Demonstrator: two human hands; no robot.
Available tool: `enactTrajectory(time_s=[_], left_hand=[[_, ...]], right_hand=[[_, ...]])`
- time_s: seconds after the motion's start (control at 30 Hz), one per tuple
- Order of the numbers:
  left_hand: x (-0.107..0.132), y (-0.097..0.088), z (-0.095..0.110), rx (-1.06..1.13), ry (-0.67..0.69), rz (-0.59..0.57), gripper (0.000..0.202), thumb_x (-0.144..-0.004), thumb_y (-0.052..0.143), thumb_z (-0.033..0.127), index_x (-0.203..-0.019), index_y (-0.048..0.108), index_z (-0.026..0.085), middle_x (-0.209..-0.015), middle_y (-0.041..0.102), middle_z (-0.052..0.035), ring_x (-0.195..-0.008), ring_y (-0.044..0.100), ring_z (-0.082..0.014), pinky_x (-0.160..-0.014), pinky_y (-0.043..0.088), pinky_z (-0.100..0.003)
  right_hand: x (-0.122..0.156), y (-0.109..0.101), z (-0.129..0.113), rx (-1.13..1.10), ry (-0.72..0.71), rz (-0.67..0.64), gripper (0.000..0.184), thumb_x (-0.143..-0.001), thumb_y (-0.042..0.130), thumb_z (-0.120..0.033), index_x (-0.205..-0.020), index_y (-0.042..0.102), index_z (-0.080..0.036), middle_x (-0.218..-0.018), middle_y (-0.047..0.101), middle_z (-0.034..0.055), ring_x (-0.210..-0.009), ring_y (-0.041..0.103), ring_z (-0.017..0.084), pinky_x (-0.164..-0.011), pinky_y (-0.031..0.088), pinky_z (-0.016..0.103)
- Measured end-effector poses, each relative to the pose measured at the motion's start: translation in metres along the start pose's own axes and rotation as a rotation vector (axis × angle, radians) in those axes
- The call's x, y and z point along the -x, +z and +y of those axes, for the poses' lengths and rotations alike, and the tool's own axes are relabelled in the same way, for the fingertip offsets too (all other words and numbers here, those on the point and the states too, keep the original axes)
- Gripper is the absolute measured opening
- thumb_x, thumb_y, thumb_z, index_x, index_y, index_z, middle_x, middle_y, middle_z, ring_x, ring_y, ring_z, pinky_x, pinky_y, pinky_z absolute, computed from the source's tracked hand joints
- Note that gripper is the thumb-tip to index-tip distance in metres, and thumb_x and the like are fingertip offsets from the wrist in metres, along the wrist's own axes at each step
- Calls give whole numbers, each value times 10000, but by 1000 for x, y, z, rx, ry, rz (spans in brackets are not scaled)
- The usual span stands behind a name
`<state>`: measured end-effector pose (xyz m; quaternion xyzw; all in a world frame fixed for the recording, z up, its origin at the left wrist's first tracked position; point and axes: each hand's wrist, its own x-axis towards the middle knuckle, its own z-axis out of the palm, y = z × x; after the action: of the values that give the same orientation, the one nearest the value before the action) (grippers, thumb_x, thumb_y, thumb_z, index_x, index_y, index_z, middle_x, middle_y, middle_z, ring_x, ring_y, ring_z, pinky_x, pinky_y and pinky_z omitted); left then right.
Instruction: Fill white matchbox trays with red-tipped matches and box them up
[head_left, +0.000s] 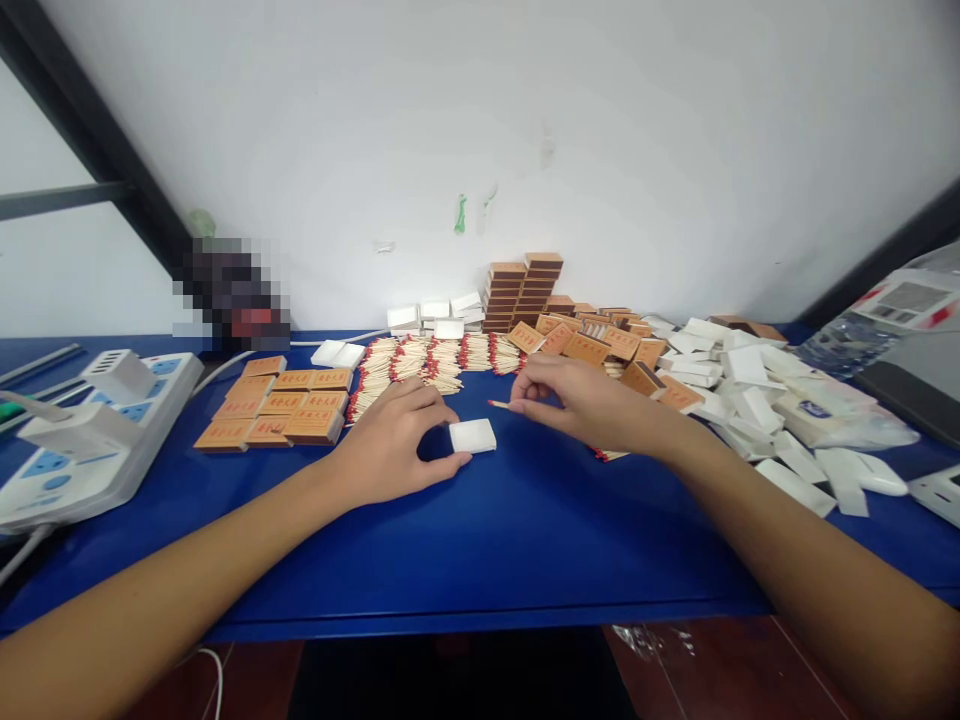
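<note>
My left hand grips the left end of a small white matchbox tray between thumb and fingers, with the tray resting on the blue table. To the right of it, my right hand pinches a match whose red head points left, toward the tray. Behind my hands lie rows of bundled red-headed matches. A few more match heads show under my right forearm, mostly hidden.
Orange matchboxes lie grouped at left; others form a stack by the wall and a loose heap. White trays sit at the back, with a pile of white trays at right. A power strip stands far left.
</note>
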<state>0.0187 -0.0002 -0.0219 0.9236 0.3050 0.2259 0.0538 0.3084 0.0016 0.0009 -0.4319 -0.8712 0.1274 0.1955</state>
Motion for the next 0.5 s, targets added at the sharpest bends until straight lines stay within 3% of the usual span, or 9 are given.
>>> enactTrajectory(time_s=[0.17,0.3,0.5], left_hand=[[0,0,2,-25,20,26,239,-934,769,419,-1048,755,209,-986,738,-56,-980,631,-263,-912,501,-433],[0,1,4,-31,32,29,231,-947,752,422,-1023,751,204,-987,736,-62,-979,633,-264,-898,504,-429],[0,3,2,-13,47,26,253,-954,760,426,-1062,761,197,-986,741,-62,-988,639,-262,-909,515,-431]], right_hand=[[4,19,-28,-38,-99,18,132,-1058,583,-312,-981,655,-234,-1037,672,82,-956,614,237,-821,493,379],[4,29,-27,-6,-129,-17,92,-1048,588,-245,-989,658,-232,-1043,658,84,-978,623,246,-842,494,388],[2,26,-23,-79,-86,-26,99,-1042,603,-256,-961,652,-228,-988,666,60,-896,611,208,-781,486,348]])
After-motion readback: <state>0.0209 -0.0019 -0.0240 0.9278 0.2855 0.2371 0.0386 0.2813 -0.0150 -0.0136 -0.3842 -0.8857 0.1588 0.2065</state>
